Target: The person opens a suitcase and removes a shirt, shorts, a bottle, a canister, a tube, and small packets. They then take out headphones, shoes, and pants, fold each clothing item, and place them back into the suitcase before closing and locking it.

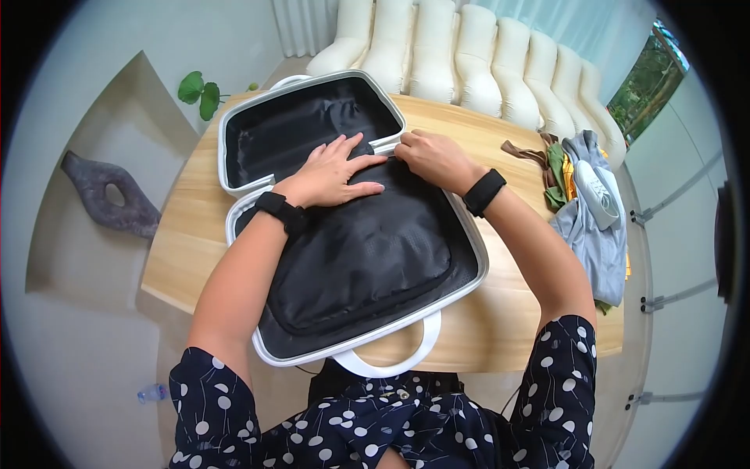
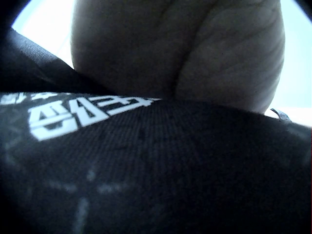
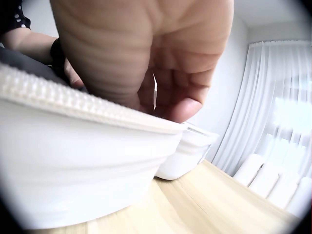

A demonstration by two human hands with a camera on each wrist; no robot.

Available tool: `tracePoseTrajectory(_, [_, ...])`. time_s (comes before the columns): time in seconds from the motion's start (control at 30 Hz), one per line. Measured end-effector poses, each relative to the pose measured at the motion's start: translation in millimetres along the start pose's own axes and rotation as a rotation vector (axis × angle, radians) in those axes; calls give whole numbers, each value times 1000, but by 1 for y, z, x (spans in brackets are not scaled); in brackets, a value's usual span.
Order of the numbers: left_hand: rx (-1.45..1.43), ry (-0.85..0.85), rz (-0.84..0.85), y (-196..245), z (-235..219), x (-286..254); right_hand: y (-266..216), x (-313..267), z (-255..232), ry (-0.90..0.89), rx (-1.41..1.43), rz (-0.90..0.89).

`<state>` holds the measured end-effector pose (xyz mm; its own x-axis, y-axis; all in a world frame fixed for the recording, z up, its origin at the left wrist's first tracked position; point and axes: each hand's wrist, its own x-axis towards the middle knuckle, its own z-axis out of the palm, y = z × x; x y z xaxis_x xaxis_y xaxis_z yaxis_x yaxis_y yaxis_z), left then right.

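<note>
A small white suitcase [image 1: 478, 264] lies open, its black lining showing. Its lid [image 1: 222, 156] is folded back on the far side, and its white handle [image 1: 426, 344] points toward the person. Inside the near half, a black lining flap [image 1: 363, 258] bulges upward over whatever is beneath. My left hand [image 1: 332, 173] lies with fingers spread on the flap's far part, near the hinge. My right hand [image 1: 436, 160] has curled fingers pinching at the flap's far right corner; the fingertips are hidden in the head view. In the right wrist view these fingers [image 3: 187, 109] dip behind the white rim.
The suitcase stands on a wooden table [image 1: 183, 242]. At the table's right lie a white shoe [image 1: 598, 195] and a pile of folded clothes [image 1: 574, 234]. A cream sofa [image 1: 469, 62] stands beyond the far edge. A plastic bottle [image 1: 152, 393] is at the lower left.
</note>
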<state>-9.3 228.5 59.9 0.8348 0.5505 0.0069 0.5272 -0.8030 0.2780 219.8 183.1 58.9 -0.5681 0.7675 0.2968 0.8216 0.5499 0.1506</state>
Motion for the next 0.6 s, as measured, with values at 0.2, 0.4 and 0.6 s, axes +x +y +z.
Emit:
tracePoseTrajectory(0.2, [11,-5,-21,-1,0,0,3,-2,-15,-17,216,31])
tracePoseTrajectory(0.4, [2,-15,-36,0,0,0,-21,-47,-53,-75,407,91])
tracePoseTrajectory(0.6, [5,-2,-33,-4,3,2,-72,-94,-83,-83,522,181])
